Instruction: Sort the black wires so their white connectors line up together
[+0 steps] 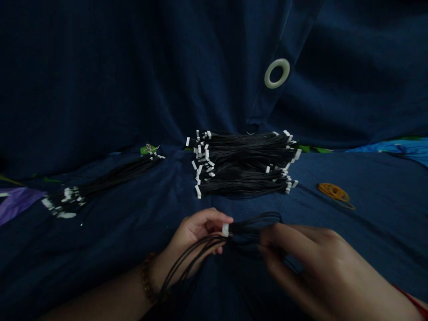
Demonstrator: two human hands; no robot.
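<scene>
Black cables [190,254] with a white connector [225,229] run between my two hands, near the front of the blue cloth. My left hand [200,227] is closed on the connector end, thumb and fingers pinching around the white plug. Loose cable lengths hang down over my left wrist. To the right, my right hand [301,258] is closed on the black strands, slightly blurred, with its fingertips partly hidden behind the knuckles. Just beyond both hands lies a big stack of black cables [247,165] with white connectors at both ends.
A thinner cable bundle [117,176] lies at the left. Tan rubber bands [334,192] sit in a small pile at the right. Dark blue cloth [133,89] hangs at the back, with a pale ring [277,73] on it. Purple fabric [20,203] shows at the left edge.
</scene>
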